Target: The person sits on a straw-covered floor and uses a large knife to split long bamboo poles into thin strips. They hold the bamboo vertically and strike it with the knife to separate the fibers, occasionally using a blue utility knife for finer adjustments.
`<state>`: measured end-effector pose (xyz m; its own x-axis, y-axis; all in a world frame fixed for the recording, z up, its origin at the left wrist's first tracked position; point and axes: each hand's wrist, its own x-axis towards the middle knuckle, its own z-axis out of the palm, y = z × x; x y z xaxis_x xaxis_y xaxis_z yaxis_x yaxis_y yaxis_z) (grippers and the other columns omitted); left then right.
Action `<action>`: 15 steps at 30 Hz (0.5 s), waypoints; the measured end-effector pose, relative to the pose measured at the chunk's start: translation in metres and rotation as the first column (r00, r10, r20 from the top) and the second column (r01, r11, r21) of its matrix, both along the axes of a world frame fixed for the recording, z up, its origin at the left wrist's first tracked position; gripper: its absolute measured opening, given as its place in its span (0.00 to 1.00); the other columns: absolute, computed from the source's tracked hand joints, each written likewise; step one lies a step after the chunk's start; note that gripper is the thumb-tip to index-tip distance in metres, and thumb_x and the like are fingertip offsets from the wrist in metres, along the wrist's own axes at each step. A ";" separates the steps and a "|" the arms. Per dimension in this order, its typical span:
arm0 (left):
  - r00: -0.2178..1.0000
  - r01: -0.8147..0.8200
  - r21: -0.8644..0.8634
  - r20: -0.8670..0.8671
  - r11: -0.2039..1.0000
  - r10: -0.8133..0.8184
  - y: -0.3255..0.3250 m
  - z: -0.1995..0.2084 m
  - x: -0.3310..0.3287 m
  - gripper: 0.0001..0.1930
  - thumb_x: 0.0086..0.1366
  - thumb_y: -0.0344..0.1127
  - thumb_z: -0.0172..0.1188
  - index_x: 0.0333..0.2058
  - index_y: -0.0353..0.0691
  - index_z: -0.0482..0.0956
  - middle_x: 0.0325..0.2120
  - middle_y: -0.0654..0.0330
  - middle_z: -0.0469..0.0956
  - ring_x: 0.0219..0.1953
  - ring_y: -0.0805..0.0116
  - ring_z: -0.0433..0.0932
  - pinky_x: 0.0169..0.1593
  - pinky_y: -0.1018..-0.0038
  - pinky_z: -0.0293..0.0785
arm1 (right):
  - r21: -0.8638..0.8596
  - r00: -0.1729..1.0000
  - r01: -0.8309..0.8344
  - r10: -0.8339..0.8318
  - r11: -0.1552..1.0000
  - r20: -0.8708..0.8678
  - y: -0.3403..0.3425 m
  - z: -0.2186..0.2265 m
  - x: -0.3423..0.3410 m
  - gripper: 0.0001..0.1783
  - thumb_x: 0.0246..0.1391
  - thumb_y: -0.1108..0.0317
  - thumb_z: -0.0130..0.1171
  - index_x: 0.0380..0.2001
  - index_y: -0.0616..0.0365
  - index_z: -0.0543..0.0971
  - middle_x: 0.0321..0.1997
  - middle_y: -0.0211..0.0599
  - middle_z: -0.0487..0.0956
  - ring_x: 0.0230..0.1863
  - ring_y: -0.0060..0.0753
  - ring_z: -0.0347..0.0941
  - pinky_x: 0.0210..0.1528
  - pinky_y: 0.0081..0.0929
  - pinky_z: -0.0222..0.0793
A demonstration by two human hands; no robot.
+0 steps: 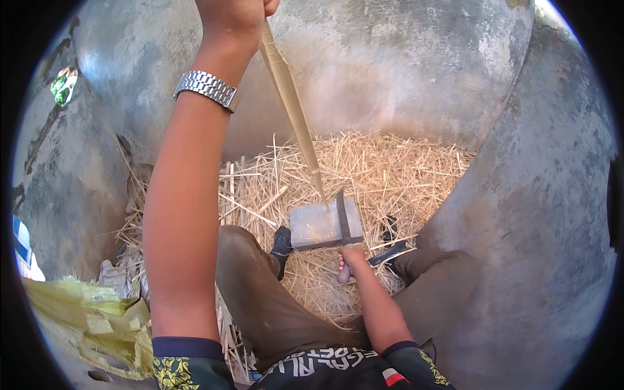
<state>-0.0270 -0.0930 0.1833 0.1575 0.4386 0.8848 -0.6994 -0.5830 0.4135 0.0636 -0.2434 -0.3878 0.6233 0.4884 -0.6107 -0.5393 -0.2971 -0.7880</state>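
Hands (352,261) on pale strip (290,97) and knife (343,220), white lettering (325,361) across shirt (348,382)

Lettering shows on the dark shirt (354,383), across the chest at the lower edge of the view. The white letters (300,368) are thick, plain block capitals, set in two rows that bend with the cloth. Folds and the slant of the chest squeeze them, and the ends of the rows are hard to make out, so the complete wording cannot be told. To the right of the letters, on the same shirt, sits a small patch (392,376) in red and white. Both sleeves (174,373) bear a yellow curling pattern, which looks like decoration rather than writing.
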 end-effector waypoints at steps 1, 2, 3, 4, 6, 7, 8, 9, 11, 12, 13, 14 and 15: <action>1.000 0.016 -0.004 0.000 1.000 -0.016 -0.003 -0.003 0.006 0.28 0.74 0.63 0.45 0.19 0.53 0.59 0.10 0.77 0.53 0.09 0.84 0.51 0.12 0.82 0.47 | -0.143 0.984 0.002 0.024 0.990 0.179 -0.008 -0.013 0.003 0.11 0.53 0.67 0.62 0.28 0.66 0.77 0.21 0.42 0.77 0.20 0.38 0.75 0.20 0.38 0.73; 1.000 0.025 -0.038 -0.009 0.999 -0.026 -0.009 -0.006 0.013 0.27 0.74 0.62 0.45 0.19 0.53 0.59 0.10 0.77 0.53 0.10 0.84 0.51 0.12 0.82 0.47 | -0.278 0.939 0.036 0.062 0.960 0.337 -0.017 -0.037 0.007 0.13 0.51 0.65 0.63 0.29 0.67 0.78 0.24 0.48 0.80 0.25 0.43 0.79 0.24 0.40 0.76; 0.999 0.034 -0.055 -0.023 0.998 -0.035 -0.010 -0.007 0.014 0.27 0.74 0.62 0.45 0.19 0.53 0.58 0.10 0.77 0.53 0.10 0.84 0.51 0.12 0.82 0.47 | -0.388 0.872 0.071 0.132 0.919 0.472 -0.016 -0.052 0.003 0.16 0.49 0.63 0.64 0.30 0.69 0.80 0.28 0.53 0.82 0.30 0.48 0.83 0.28 0.42 0.78; 0.999 0.024 -0.062 -0.042 0.998 -0.027 -0.004 -0.007 0.010 0.27 0.74 0.62 0.45 0.19 0.54 0.58 0.10 0.78 0.53 0.10 0.84 0.51 0.12 0.83 0.47 | -0.406 0.944 0.038 0.101 0.913 0.315 -0.009 -0.045 -0.006 0.21 0.48 0.55 0.64 0.33 0.66 0.83 0.36 0.59 0.83 0.39 0.55 0.83 0.40 0.43 0.78; 0.999 0.023 -0.037 -0.035 0.999 -0.024 -0.003 -0.007 0.017 0.27 0.74 0.62 0.45 0.19 0.54 0.58 0.10 0.78 0.53 0.10 0.84 0.51 0.12 0.83 0.47 | -0.394 0.966 0.071 0.035 0.916 0.256 0.001 -0.035 -0.012 0.20 0.48 0.56 0.64 0.33 0.64 0.83 0.35 0.58 0.84 0.38 0.55 0.83 0.42 0.44 0.78; 1.000 -0.003 -0.006 -0.012 1.000 0.003 -0.007 -0.006 0.016 0.27 0.74 0.61 0.45 0.19 0.54 0.58 0.10 0.78 0.53 0.10 0.84 0.50 0.12 0.83 0.47 | -0.396 0.973 0.076 0.019 0.915 0.231 0.001 -0.035 -0.016 0.19 0.48 0.56 0.64 0.33 0.63 0.83 0.35 0.57 0.84 0.38 0.54 0.83 0.42 0.44 0.78; 1.000 -0.029 0.025 0.012 0.999 0.028 -0.010 -0.004 0.016 0.27 0.74 0.61 0.45 0.19 0.54 0.57 0.10 0.78 0.52 0.10 0.84 0.50 0.12 0.83 0.47 | -0.422 0.948 0.105 0.037 0.901 0.315 0.009 -0.042 -0.018 0.20 0.48 0.56 0.65 0.34 0.64 0.83 0.34 0.57 0.84 0.37 0.54 0.83 0.39 0.44 0.78; 0.999 -0.034 0.055 0.010 0.998 0.034 -0.015 -0.002 0.016 0.27 0.75 0.60 0.44 0.19 0.54 0.57 0.10 0.78 0.52 0.10 0.84 0.50 0.12 0.83 0.47 | -0.411 0.958 0.098 0.027 0.906 0.287 0.011 -0.045 -0.021 0.20 0.47 0.56 0.65 0.34 0.64 0.83 0.34 0.56 0.84 0.36 0.53 0.84 0.39 0.44 0.78; 0.998 -0.059 0.097 0.010 0.994 0.058 -0.011 -0.004 0.015 0.27 0.75 0.59 0.44 0.18 0.54 0.57 0.10 0.78 0.52 0.10 0.84 0.49 0.12 0.83 0.47 | -0.406 0.971 0.075 0.025 0.911 0.236 0.014 -0.012 -0.029 0.21 0.47 0.55 0.66 0.34 0.65 0.83 0.34 0.56 0.84 0.36 0.53 0.84 0.38 0.44 0.79; 0.997 -0.071 0.078 0.001 0.994 0.071 -0.010 -0.005 0.017 0.26 0.75 0.59 0.44 0.18 0.54 0.57 0.10 0.78 0.52 0.10 0.84 0.50 0.12 0.84 0.47 | -0.388 0.962 0.054 0.056 0.920 0.268 0.013 -0.034 -0.024 0.22 0.46 0.54 0.66 0.33 0.66 0.83 0.33 0.56 0.83 0.34 0.52 0.83 0.38 0.44 0.78; 0.996 -0.084 0.064 -0.006 0.994 0.085 -0.010 -0.004 0.018 0.26 0.76 0.58 0.44 0.19 0.54 0.57 0.10 0.78 0.52 0.10 0.84 0.50 0.13 0.84 0.46 | -0.411 0.948 0.070 0.067 0.909 0.310 0.012 -0.044 -0.023 0.21 0.46 0.54 0.66 0.32 0.66 0.82 0.32 0.55 0.83 0.33 0.51 0.83 0.38 0.44 0.78; 0.997 -0.074 0.040 -0.014 0.996 0.075 -0.008 -0.008 0.027 0.26 0.76 0.57 0.44 0.19 0.53 0.57 0.10 0.77 0.53 0.11 0.84 0.50 0.13 0.84 0.46 | -0.443 0.935 0.109 0.060 0.890 0.351 0.005 -0.054 -0.019 0.21 0.47 0.54 0.66 0.31 0.66 0.82 0.31 0.54 0.83 0.32 0.51 0.83 0.37 0.44 0.78; 0.998 -0.063 0.058 -0.009 0.996 0.063 -0.007 -0.011 0.033 0.26 0.76 0.57 0.44 0.19 0.53 0.58 0.11 0.77 0.53 0.11 0.84 0.50 0.13 0.84 0.46 | -0.473 0.919 0.146 0.058 0.869 0.390 -0.001 -0.064 -0.013 0.21 0.47 0.54 0.66 0.30 0.65 0.82 0.30 0.53 0.83 0.31 0.50 0.83 0.37 0.43 0.78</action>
